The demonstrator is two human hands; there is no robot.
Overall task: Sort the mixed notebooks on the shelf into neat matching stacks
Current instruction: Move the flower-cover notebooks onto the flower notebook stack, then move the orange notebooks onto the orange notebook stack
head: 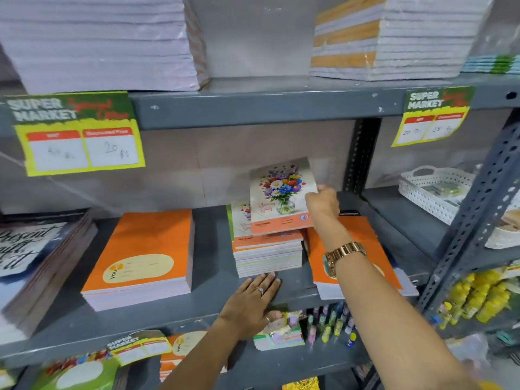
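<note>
Just right of the frame's centre, the right hand pinches the right edge of a thin flower-bouquet-cover notebook, tilted up off the short stack of matching floral notebooks on the grey metal shelf. The left hand lies spread and flat on the shelf, fingertips touching the stack's front edge. To land it well, I judge the cover should come down flat and square to the stack's corners, the left hand bracing the front, clear of the orange paper-cover notebook stack just beside it.
</note>
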